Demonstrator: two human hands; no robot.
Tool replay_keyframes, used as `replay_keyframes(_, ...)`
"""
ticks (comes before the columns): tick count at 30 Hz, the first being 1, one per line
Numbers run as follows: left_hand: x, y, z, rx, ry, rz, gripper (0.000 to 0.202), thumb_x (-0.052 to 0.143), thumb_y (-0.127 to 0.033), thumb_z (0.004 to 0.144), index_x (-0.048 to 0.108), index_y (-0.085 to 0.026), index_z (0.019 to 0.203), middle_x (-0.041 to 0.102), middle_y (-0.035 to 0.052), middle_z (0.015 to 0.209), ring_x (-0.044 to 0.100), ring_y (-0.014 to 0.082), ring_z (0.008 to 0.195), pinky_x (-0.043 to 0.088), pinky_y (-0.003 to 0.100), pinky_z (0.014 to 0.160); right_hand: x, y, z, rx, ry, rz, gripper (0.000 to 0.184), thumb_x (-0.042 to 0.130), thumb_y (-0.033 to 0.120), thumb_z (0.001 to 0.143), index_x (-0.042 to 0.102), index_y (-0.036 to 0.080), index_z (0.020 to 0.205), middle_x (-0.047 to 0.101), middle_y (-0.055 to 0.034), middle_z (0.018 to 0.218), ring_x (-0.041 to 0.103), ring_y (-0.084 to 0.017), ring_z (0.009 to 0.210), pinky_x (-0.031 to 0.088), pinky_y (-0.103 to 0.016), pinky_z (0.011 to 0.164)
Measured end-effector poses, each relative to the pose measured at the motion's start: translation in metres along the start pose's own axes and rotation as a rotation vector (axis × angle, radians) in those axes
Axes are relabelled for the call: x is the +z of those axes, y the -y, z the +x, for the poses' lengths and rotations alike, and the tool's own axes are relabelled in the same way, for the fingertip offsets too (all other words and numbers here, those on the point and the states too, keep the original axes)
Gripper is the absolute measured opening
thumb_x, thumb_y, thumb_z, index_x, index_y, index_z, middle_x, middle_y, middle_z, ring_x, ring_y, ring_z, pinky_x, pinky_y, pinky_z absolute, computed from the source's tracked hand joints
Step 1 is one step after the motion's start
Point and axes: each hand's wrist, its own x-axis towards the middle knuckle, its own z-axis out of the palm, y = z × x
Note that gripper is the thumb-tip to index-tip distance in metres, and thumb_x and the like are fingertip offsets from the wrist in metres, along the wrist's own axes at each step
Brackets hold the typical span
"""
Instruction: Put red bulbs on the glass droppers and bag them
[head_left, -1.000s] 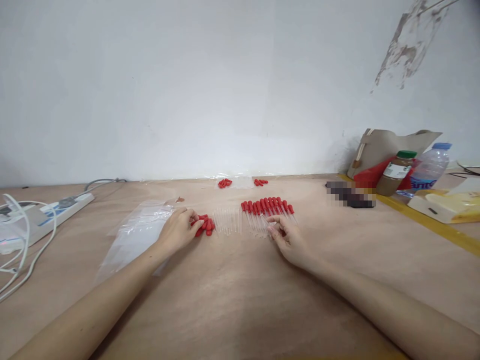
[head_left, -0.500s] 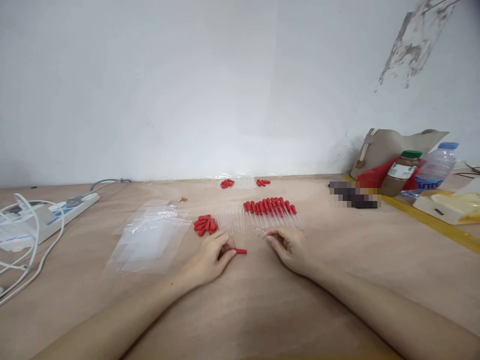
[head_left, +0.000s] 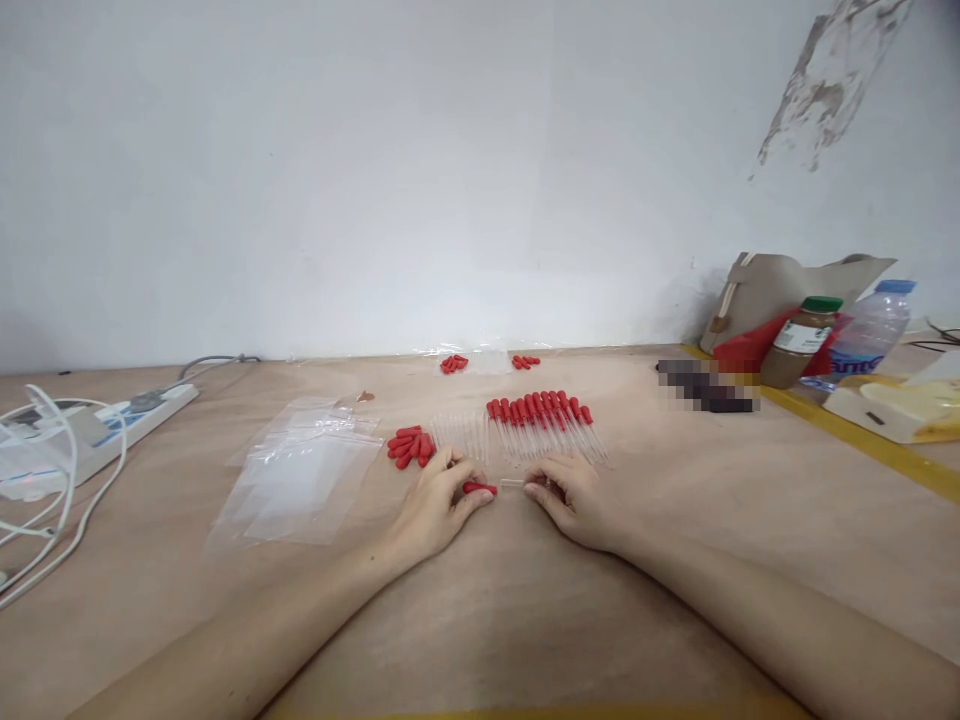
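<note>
My left hand [head_left: 433, 508] rests on the brown wooden table [head_left: 480, 620]. Its thumb and forefinger are pressed together on a small red rubber bulb [head_left: 478, 488]. The bulb lies level and one end points to 3 o'clock. My right hand [head_left: 576, 500] is near, at 3 o'clock from the left one, and its fingertips are pinched on a thin clear glass tube [head_left: 512, 483]. The tube points to 9 o'clock and its end reaches the bulb; I cannot tell if it is inside.

At 11 o'clock from my left hand lies a little heap of loose red bulbs [head_left: 409, 447], and at 12 o'clock a row of bare clear tubes [head_left: 461, 435]. At 12 o'clock from my right hand lies a row of clear droppers with red tops [head_left: 544, 418]. Flat clear plastic bags [head_left: 300, 475] lie at 9 o'clock, near the left hand.
</note>
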Motion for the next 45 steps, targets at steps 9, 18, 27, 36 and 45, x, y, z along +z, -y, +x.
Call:
replay_keyframes(9, 0.003, 0.005, 0.0, 0.019, -0.047, -0.109, 0.014, 0.048, -0.029, 0.084, 0.055, -0.017, 0.08, 0.057, -0.0009, 0.073, 0.049, 0.0126, 0.063, 0.037, 0.023, 0.057, 0.002, 0.006, 0.005, 0.007, -0.038, 0.103, 0.01, 0.048, 0.021, 0.081, 0.057, 0.019, 0.081, 0.06, 0.0, 0.071, 0.05, -0.011, 0.063, 0.036, -0.027, 0.068)
replay_keyframes(18, 0.002, 0.004, 0.003, 0.125, 0.009, -0.225, 0.019, 0.043, -0.022, 0.088, 0.061, -0.017, 0.088, 0.059, 0.0023, 0.078, 0.054, 0.0136, 0.073, 0.041, 0.023, 0.066, 0.005, 0.012, 0.004, -0.035, -0.031, 0.107, 0.012, 0.047, 0.024, 0.083, 0.055, 0.018, 0.076, 0.057, 0.0001, 0.067, 0.05, -0.012, 0.066, 0.036, -0.027, 0.068)
replay_keyframes(27, -0.001, 0.004, -0.001, 0.186, 0.016, -0.215, 0.018, 0.044, -0.021, 0.087, 0.062, -0.016, 0.087, 0.059, 0.0037, 0.08, 0.054, 0.0135, 0.075, 0.042, 0.024, 0.068, 0.005, 0.0, 0.01, -0.123, 0.013, 0.108, 0.012, 0.049, 0.02, 0.083, 0.06, 0.02, 0.083, 0.06, 0.0014, 0.074, 0.052, -0.01, 0.068, 0.031, -0.027, 0.072)
replay_keyframes(36, 0.002, 0.003, -0.005, 0.228, -0.004, -0.027, 0.022, 0.043, -0.027, 0.088, 0.063, -0.016, 0.088, 0.057, 0.0035, 0.075, 0.052, 0.0135, 0.069, 0.041, 0.025, 0.064, 0.005, 0.008, 0.008, -0.149, -0.051, -0.143, 0.021, 0.044, 0.023, 0.086, 0.064, 0.021, 0.083, 0.062, -0.0001, 0.072, 0.05, -0.01, 0.062, 0.024, -0.029, 0.067)
replay_keyframes(45, 0.005, 0.006, -0.008, 0.327, 0.037, 0.008, 0.018, 0.044, -0.025, 0.087, 0.059, -0.016, 0.092, 0.054, 0.0034, 0.077, 0.052, 0.0133, 0.07, 0.042, 0.024, 0.064, 0.011, 0.012, 0.006, -0.15, 0.019, -0.108, 0.024, 0.041, 0.022, 0.086, 0.061, 0.017, 0.074, 0.061, -0.0002, 0.065, 0.048, -0.01, 0.056, 0.028, -0.028, 0.066)
